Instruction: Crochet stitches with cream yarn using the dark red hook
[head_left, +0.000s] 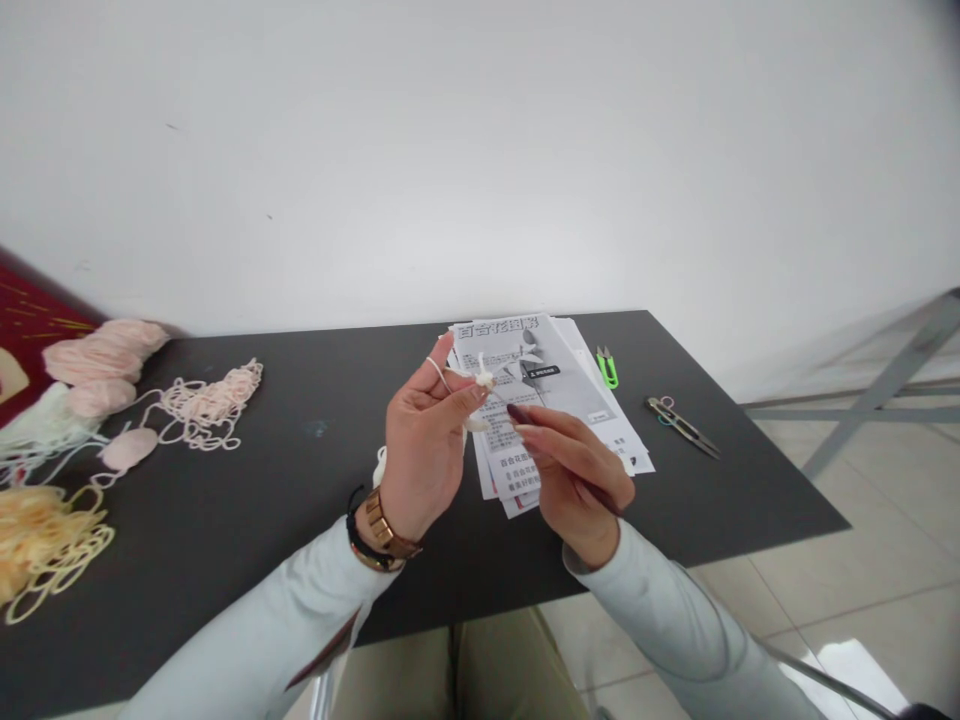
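While heaped loosely at the left end of the desk (pixel 300 560), well apart from both hands, probably so as not to snag: pink skeins (pixel 105 360), whitish yarn (pixel 49 425), yellow yarn (pixel 45 545), a small pink oval (pixel 129 450) and a tangle of pink strands (pixel 214 405). Near the middle, held up above the desk in the left hand (pixel 427 440): a small white yarn piece (pixel 484 381), clamped between thumb and fingers, presumably for steadiness. Looped around the raised index finger: a white strand (pixel 433 364), likely for tension. Just to the right, in the right hand (pixel 577 465): fingers together, clamped on a slim metal tool (pixel 499 397), pencil-fashion, perhaps for fine control. Angled toward the white piece; impossible to tell whether inserted, with tip hidden. Beneath, overlapping and turned upright to the wearer, apparently for reading: printed sheets (pixel 574 395). Just beside, seemingly within easy reach: green snips (pixel 608 370). Farthest right, with points directed away from the hands, maybe for safety: metal snips (pixel 684 428).
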